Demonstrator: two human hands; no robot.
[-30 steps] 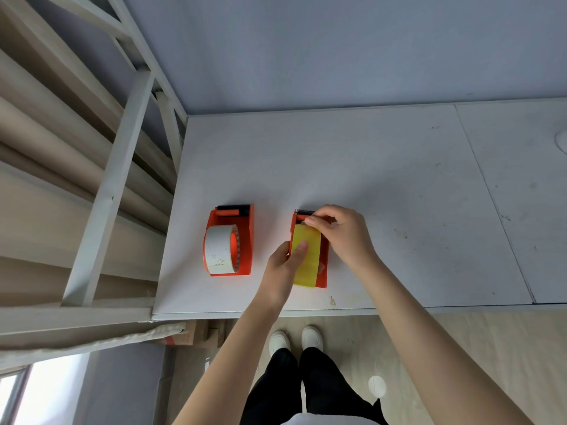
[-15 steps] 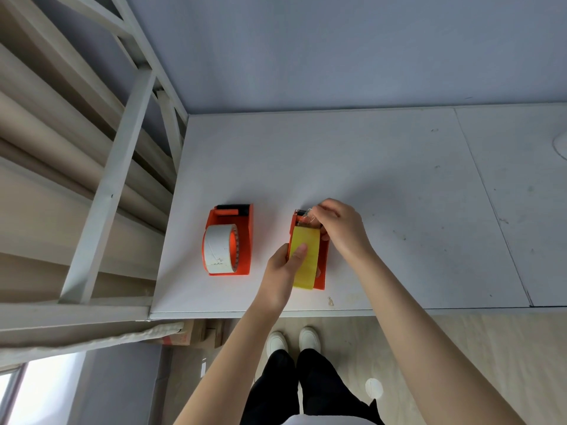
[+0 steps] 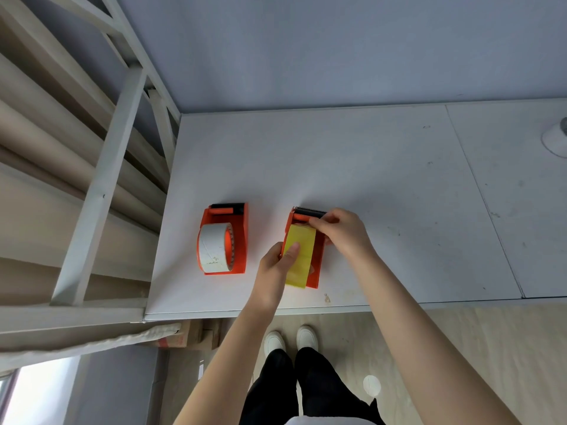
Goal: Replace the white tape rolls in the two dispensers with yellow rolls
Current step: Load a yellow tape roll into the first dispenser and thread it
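Observation:
Two orange tape dispensers stand side by side near the front edge of the white table point(image 3: 352, 167). The left dispenser point(image 3: 237, 256) holds a white tape roll point(image 3: 213, 248). In the right dispenser point(image 3: 319, 271) sits a yellow tape roll point(image 3: 302, 259). My left hand point(image 3: 276, 265) grips the yellow roll and the dispenser's left side, thumb on top of the roll. My right hand point(image 3: 340, 231) pinches at the front of the right dispenser, just behind its black serrated cutter point(image 3: 308, 211); the tape end itself is hidden by my fingers.
A white metal frame point(image 3: 101, 185) with beige rolls stands left of the table. A white round object point(image 3: 555, 142) sits at the table's right edge. Cardboard boxes point(image 3: 190, 335) lie under the table, beside my white shoes point(image 3: 291, 338).
My right hand's fingers have shifted slightly toward the roller behind the cutter, exposing the black serrated blade. My left hand stays on the yellow roll.

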